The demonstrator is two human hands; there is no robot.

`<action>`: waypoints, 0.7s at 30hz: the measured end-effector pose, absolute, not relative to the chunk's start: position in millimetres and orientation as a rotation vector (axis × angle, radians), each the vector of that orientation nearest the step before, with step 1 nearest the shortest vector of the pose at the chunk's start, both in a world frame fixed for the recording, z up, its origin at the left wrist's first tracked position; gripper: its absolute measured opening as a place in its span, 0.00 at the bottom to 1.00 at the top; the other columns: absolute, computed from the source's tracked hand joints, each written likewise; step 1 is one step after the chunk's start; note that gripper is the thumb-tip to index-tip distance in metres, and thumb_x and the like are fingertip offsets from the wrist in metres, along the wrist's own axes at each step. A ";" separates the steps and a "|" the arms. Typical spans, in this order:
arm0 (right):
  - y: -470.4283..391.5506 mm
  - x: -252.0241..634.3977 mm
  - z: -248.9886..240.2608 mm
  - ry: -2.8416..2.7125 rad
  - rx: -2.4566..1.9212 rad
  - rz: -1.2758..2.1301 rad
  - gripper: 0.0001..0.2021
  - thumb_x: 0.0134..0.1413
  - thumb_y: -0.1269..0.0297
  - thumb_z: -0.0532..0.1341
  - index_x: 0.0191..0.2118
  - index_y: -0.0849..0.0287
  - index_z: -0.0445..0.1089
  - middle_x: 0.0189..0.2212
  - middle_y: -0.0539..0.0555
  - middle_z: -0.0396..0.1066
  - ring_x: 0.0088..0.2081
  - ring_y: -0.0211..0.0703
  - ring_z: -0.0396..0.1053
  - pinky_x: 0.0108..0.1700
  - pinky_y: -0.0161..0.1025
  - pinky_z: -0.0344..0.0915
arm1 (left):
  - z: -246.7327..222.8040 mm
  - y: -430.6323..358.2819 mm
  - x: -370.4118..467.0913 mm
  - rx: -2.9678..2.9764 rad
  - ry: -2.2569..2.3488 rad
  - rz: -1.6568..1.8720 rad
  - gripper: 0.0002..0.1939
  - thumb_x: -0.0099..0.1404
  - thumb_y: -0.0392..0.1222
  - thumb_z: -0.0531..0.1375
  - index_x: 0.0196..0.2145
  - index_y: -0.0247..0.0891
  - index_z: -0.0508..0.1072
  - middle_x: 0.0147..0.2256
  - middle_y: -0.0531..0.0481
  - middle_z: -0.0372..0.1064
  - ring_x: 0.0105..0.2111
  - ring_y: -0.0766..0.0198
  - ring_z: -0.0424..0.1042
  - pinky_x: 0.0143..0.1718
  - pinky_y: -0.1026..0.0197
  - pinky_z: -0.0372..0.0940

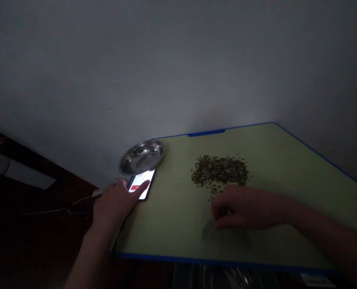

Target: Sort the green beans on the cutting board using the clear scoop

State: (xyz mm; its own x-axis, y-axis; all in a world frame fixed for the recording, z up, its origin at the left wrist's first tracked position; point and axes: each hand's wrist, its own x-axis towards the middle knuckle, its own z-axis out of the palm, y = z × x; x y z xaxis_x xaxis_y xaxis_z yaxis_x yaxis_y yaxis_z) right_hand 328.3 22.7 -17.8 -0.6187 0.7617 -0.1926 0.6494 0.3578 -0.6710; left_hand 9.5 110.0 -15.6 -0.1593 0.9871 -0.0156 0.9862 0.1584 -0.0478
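My left hand point(115, 202) reaches to a lit phone point(142, 184) at the table's left edge, and its forefinger touches the screen near a red bar. My right hand point(241, 208) rests on the table, fingers curled over the rim of a clear glass dish point(226, 237) that is hard to make out in the dim light. Just beyond that hand lies a loose pile of small dark green beans point(219, 172).
A shiny steel bowl point(142, 155) stands empty at the table's back left corner, next to the phone. The table point(287, 168) is pale green with a blue edge and stands against a white wall. A white cable point(85, 197) trails off left from the phone.
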 end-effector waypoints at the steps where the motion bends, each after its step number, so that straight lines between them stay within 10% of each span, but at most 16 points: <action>1: 23.9 329.2 -18.8 -2.457 -1.286 1.096 0.07 0.54 0.61 0.65 0.32 0.59 0.75 0.29 0.52 0.73 0.33 0.40 0.68 0.33 0.35 0.58 | -18.3 113.5 14.6 -2.011 -2.373 0.106 0.49 0.53 0.77 0.45 0.47 0.27 0.73 0.48 0.26 0.71 0.48 0.35 0.70 0.45 0.42 0.64; 21: 34.1 338.1 -18.5 -2.405 -1.223 1.062 0.07 0.54 0.63 0.64 0.30 0.61 0.74 0.25 0.49 0.70 0.28 0.35 0.65 0.30 0.33 0.56 | -35.5 179.5 49.3 -2.023 -2.338 0.056 0.45 0.56 0.71 0.48 0.52 0.27 0.72 0.53 0.21 0.66 0.53 0.31 0.65 0.47 0.39 0.62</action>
